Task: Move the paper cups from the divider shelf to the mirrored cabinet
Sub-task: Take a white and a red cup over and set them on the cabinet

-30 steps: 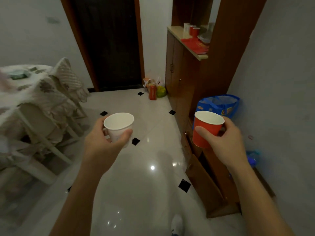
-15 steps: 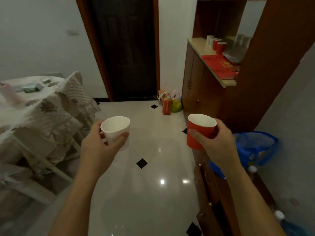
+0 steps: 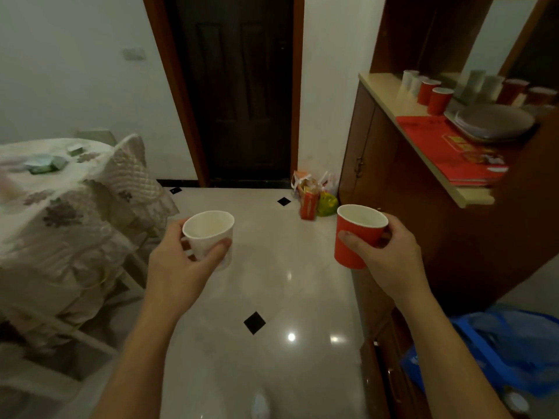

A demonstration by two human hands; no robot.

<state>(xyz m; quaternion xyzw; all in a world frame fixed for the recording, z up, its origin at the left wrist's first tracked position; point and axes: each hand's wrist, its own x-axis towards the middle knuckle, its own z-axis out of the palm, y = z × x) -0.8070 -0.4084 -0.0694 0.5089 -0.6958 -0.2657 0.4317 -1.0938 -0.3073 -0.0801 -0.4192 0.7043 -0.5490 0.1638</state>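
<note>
My left hand (image 3: 178, 261) grips a white paper cup (image 3: 208, 234), upright and empty, over the tiled floor. My right hand (image 3: 390, 255) holds a red paper cup (image 3: 354, 237), also upright, just left of the wooden cabinet's lower front. On the cabinet's cream counter (image 3: 384, 95) at the upper right stand two white cups (image 3: 410, 81) and two red cups (image 3: 438, 99), doubled by their reflection in the mirror (image 3: 496, 52) behind them.
A red folder (image 3: 438, 146) and a stack of plates (image 3: 496, 124) lie on the counter. Left stands a cloth-covered table (image 3: 51, 189) with a padded chair. Bags sit on the floor by the dark door (image 3: 242, 92). A blue bag (image 3: 496, 352) is at the lower right.
The view has risen and drawn closer to the mirrored cabinet, which now fills the upper right. Both hands keep their cups at about the same height.
</note>
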